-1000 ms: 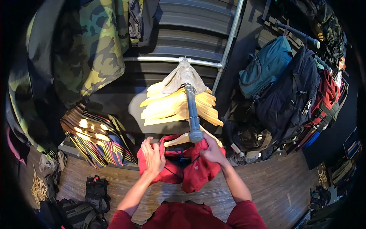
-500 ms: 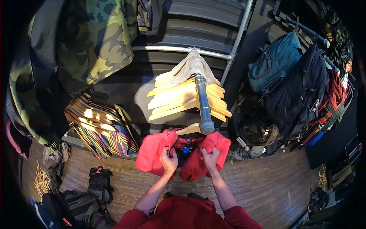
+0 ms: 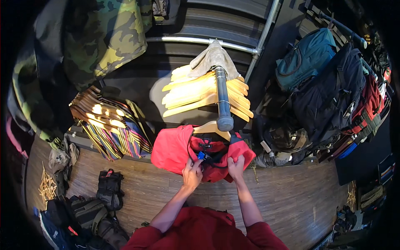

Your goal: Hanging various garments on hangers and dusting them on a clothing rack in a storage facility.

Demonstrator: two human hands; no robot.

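A red jacket [image 3: 173, 150] hangs on a wooden hanger [image 3: 211, 127] just below the end of a dark pipe rail [image 3: 223, 102]. Its front is parted, showing a dark lining and a small blue tag [image 3: 201, 155] inside the opening. My left hand [image 3: 192, 175] is closed on the jacket's left front edge, fingertips just below the blue tag. On the other side, my right hand [image 3: 236, 167] pinches the right front edge, thumb on top. Some fingers of both hands are hidden by cloth.
Several bare wooden hangers [image 3: 187, 98] and a grey cloth [image 3: 214, 60] hang on the rail. Striped garments [image 3: 114, 133] and camouflage clothing [image 3: 104, 37] hang at left, backpacks [image 3: 325, 96] at right. More bags [image 3: 110, 189] lie on the wooden floor [image 3: 287, 196].
The jacket's front is spread wider, baring more lining and the blue tag. My left hand has shifted right toward the tag; my right hand slightly outward. The view has tilted a little.
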